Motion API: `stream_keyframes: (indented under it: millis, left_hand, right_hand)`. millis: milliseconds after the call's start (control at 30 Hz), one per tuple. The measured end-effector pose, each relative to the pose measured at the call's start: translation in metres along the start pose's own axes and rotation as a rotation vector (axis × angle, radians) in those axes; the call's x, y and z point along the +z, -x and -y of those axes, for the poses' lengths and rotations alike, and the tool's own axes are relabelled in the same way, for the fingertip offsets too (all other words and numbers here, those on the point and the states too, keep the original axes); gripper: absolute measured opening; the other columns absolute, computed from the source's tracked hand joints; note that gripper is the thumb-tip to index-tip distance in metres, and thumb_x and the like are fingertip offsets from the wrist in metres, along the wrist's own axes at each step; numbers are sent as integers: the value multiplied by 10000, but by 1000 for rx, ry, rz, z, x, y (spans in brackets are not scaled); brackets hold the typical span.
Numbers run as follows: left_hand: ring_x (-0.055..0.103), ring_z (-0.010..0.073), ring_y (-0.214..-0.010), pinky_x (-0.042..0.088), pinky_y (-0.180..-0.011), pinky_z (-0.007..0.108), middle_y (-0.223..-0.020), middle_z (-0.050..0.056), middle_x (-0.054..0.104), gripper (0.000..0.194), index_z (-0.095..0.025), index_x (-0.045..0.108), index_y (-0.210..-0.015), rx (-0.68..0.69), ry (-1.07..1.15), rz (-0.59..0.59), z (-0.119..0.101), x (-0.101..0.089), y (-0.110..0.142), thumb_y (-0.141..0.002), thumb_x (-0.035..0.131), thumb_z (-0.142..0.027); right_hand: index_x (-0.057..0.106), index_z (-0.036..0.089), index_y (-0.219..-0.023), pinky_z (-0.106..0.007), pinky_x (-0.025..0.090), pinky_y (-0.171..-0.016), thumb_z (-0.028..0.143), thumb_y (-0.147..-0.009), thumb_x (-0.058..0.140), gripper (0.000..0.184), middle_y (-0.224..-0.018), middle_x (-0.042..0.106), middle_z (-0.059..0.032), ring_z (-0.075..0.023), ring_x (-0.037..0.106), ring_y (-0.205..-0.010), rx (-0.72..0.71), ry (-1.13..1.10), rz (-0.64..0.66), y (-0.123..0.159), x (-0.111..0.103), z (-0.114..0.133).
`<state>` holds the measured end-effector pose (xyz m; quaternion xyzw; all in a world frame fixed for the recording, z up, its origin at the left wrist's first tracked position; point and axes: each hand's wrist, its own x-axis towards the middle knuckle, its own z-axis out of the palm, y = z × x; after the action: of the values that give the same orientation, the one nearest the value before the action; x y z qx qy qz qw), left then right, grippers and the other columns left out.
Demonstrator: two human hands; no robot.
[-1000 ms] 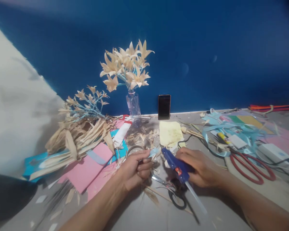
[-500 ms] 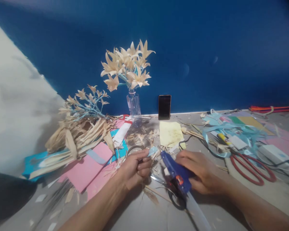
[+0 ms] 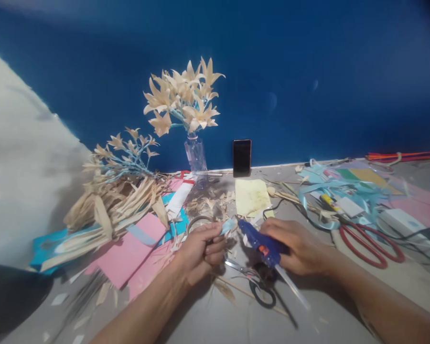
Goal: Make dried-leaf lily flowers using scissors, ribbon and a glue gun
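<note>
Over the last half second the glue gun (image 3: 255,237) has tipped, its tail end swinging away from the wearer, while the left hand (image 3: 200,248) has hardly shifted. The left grip pinches a small pale blue strip (image 3: 228,226) between thumb and forefinger, the other fingers curled in. The right hand (image 3: 292,244) has its grip wrapped around the gun, with the nozzle aimed at the strip's free end (touching or just short, I can't tell). To do this well, I'd steady the left wrist, leave plenty of strip exposed, and guide the nozzle without crowding the fingertips, as it may be hot. Black-handled scissors (image 3: 252,285) lie below, near the clear glue stick (image 3: 292,285); yellow paper (image 3: 252,197) lies beyond, with a bottle (image 3: 198,162) of flowers (image 3: 184,95) farther back.
</note>
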<state>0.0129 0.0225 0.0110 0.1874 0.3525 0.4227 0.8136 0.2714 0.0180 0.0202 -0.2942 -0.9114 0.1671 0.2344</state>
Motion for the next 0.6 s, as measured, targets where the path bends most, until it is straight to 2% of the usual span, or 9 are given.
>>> stream_keyframes:
  millis: [100, 200, 267, 300, 367, 433, 500, 567, 600]
  left_hand:
    - [121, 19, -407, 104, -356, 132, -495, -99, 291, 264, -149, 489, -674, -12, -12, 15, 0, -1, 0, -813, 713, -157]
    - [115, 17, -410, 108, -357, 134, -500, -97, 299, 290, -152, 474, -661, -24, -30, 22, 0, -2, 0, -824, 712, -181]
    - [113, 13, -414, 96, -361, 131, -502, -99, 300, 296, -150, 472, -663, -8, -34, 17, 0, -2, 1, -807, 730, -173]
    - [113, 11, -415, 88, -363, 131, -501, -102, 298, 297, -150, 473, -669, -4, -33, 16, 0, -2, 1, -795, 741, -167]
    - [122, 9, -412, 77, -367, 133, -496, -107, 292, 308, -155, 466, -676, 0, -25, 9, -1, -2, 2, -774, 758, -156]
    - [140, 6, -405, 70, -368, 136, -496, -106, 301, 337, -165, 444, -675, 5, -20, -8, -2, -4, 2, -760, 769, -152]
    - [163, 2, -398, 70, -368, 136, -504, -99, 331, 363, -173, 423, -673, 18, -29, -29, -3, -5, 1, -751, 777, -154]
    - [174, -3, -392, 71, -365, 133, -516, -89, 369, 371, -174, 420, -678, 28, -52, -50, -2, -5, 0, -745, 785, -166]
    - [176, -6, -390, 73, -364, 131, -524, -85, 392, 362, -173, 431, -690, 33, -66, -61, -2, -5, -1, -741, 789, -173]
  right_hand:
    - [589, 168, -1024, -315, 443, -709, 207, -898, 598, 132, -942, 614, -90, -205, 567, -826, -5, -25, -41, 0, 0, 2]
    - [592, 176, -994, -307, 446, -684, 217, -894, 605, 108, -914, 618, -77, -193, 569, -790, -29, -33, 18, -1, 3, 2]
    - [596, 177, -983, -308, 456, -666, 220, -903, 587, 91, -903, 625, -73, -188, 575, -763, -5, 20, 32, 0, 0, -8]
    - [598, 175, -988, -312, 464, -656, 222, -906, 575, 97, -909, 631, -77, -189, 581, -754, 16, 72, 0, 3, -6, -17]
    - [605, 176, -1043, -321, 478, -630, 226, -911, 553, 150, -958, 645, -100, -206, 601, -764, 80, 232, -109, 13, -30, -34]
    - [614, 185, -1070, -365, 494, -634, 265, -916, 536, 190, -985, 653, -125, -248, 624, -789, 144, 466, -312, 29, -67, -47]
    - [624, 206, -1070, -450, 511, -724, 340, -918, 540, 220, -997, 645, -133, -309, 634, -875, 219, 693, -555, 45, -106, -50]
    - [637, 233, -1099, -490, 509, -791, 436, -892, 600, 293, -1025, 637, -139, -339, 628, -929, 270, 772, -686, 55, -131, -47]
    - [640, 242, -1116, -493, 507, -817, 439, -882, 615, 306, -1044, 636, -141, -341, 624, -949, 268, 769, -710, 56, -136, -45]
